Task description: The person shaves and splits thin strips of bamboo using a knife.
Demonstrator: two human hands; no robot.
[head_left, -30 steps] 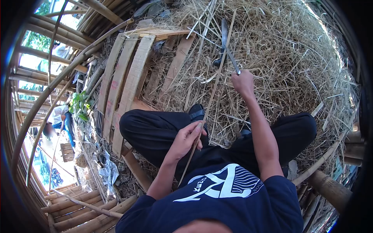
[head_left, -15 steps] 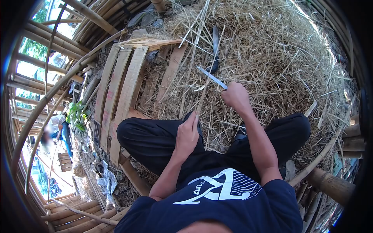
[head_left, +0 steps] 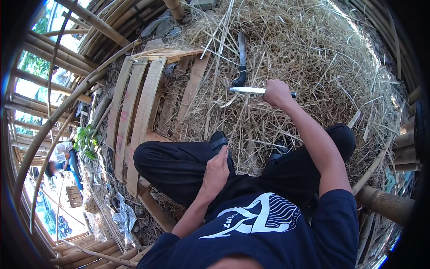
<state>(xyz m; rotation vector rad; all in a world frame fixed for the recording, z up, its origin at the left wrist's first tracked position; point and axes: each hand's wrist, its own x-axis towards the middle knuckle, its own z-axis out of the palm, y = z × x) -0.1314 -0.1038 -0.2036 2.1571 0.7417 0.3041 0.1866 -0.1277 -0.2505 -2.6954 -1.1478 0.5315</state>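
While dry, tangled straw [head_left: 309,58] spreads beside the slatted wooden pallet [head_left: 135,103], the right hand [head_left: 276,93] grips a knife [head_left: 251,90].
Right of the pallet, the knife's narrow, straight metal blade [head_left: 242,89] shines whitish, a dark handle end [head_left: 293,95] showing past curled fingers. Nearer the pallet, the left hand [head_left: 216,172] has its fingers pressed together, pointing forward; I cannot tell whether they pinch anything.

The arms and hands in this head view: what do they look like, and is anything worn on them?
Human ones: the left hand and right hand are ungloved, and no watch or bracelet shows. The forearms are bare below the short, dark blue sleeves of a T-shirt. No cables show on them.
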